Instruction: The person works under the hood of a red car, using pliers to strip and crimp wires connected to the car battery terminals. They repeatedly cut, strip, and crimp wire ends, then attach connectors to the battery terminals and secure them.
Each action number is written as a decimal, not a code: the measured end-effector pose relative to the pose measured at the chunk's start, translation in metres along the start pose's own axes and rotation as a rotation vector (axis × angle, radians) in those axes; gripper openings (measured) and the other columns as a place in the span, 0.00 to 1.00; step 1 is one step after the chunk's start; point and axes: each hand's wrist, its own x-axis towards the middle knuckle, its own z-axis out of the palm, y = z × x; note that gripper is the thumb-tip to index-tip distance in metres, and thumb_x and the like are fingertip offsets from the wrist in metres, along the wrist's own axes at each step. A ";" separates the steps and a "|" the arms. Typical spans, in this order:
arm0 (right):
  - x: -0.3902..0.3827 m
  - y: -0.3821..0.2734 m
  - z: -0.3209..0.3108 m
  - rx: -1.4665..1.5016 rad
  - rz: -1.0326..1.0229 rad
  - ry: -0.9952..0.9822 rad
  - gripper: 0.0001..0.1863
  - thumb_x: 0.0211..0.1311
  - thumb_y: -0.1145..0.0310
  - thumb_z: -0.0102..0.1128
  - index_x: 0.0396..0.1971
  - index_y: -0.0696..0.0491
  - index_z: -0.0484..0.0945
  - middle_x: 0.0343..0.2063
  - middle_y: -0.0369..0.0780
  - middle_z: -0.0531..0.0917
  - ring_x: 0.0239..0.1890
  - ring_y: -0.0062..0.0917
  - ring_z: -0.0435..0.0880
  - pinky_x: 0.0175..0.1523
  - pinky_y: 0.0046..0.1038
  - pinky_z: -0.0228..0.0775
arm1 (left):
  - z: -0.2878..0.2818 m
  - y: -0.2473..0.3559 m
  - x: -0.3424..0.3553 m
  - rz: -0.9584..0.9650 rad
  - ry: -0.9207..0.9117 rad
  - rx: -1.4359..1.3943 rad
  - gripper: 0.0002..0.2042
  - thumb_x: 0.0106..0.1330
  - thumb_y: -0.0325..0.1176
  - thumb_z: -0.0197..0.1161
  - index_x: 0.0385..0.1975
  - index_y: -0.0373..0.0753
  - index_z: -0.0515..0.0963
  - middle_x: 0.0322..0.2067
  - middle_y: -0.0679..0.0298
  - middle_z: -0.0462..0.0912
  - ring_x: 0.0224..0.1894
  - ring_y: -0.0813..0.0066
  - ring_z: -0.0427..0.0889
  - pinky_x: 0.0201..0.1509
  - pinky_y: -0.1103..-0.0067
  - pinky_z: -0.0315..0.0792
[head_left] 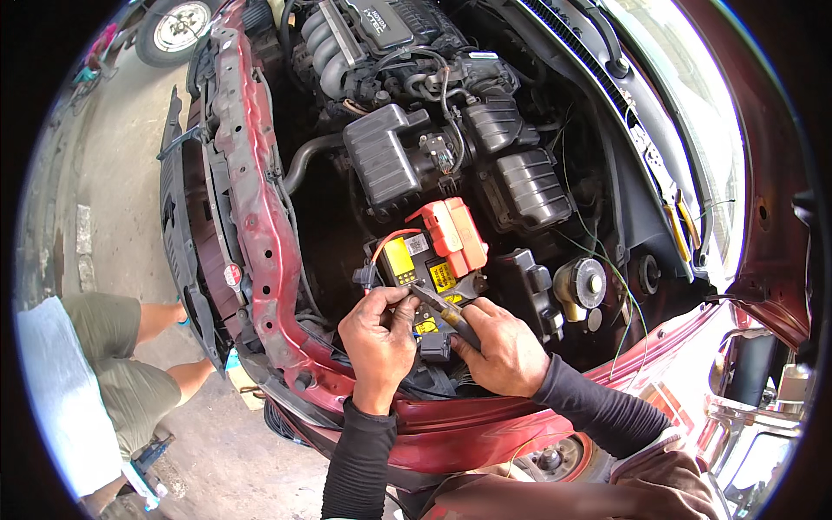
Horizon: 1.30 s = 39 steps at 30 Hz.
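Now, at far left, a crouching person's knees [130, 347] are seen beside the red front panel [260, 217]. A small black connector [433, 345] is pinched by the left hand [379, 340], just in front of the battery [425, 264]. A slim tool [446, 308] is gripped by the right hand [503, 347] and pressed at it. The connector seems not yet freed; its clip is hidden by fingers.

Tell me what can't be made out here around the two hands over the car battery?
- Head view: the left hand and right hand cover the near edge of the battery; the black connector between them is half hidden.
- The slim tool ends under the right hand.
- The orange terminal cover hides what lies beneath it.
- A bystander's leg is cut off at the picture's left rim.
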 end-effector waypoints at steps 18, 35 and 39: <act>0.020 0.019 -0.044 0.376 0.253 -0.388 0.17 0.71 0.58 0.70 0.41 0.59 0.85 0.26 0.43 0.80 0.28 0.31 0.82 0.39 0.38 0.76 | -0.001 0.005 0.000 0.017 -0.147 -0.081 0.10 0.74 0.33 0.71 0.35 0.33 0.81 0.25 0.72 0.76 0.29 0.87 0.71 0.34 0.84 0.68; -0.010 -0.003 -0.007 0.140 0.245 -0.036 0.16 0.69 0.64 0.70 0.40 0.64 0.83 0.54 0.52 0.82 0.50 0.50 0.85 0.56 0.42 0.77 | 0.020 0.009 -0.006 0.120 0.020 0.114 0.14 0.62 0.28 0.80 0.25 0.33 0.77 0.19 0.62 0.79 0.23 0.80 0.73 0.29 0.78 0.70; -0.012 -0.006 0.006 0.107 0.271 0.097 0.13 0.68 0.66 0.70 0.38 0.63 0.82 0.45 0.52 0.82 0.45 0.53 0.84 0.50 0.44 0.76 | 0.022 0.008 -0.001 0.133 0.014 0.110 0.12 0.64 0.31 0.81 0.33 0.33 0.82 0.25 0.65 0.81 0.24 0.84 0.72 0.28 0.79 0.69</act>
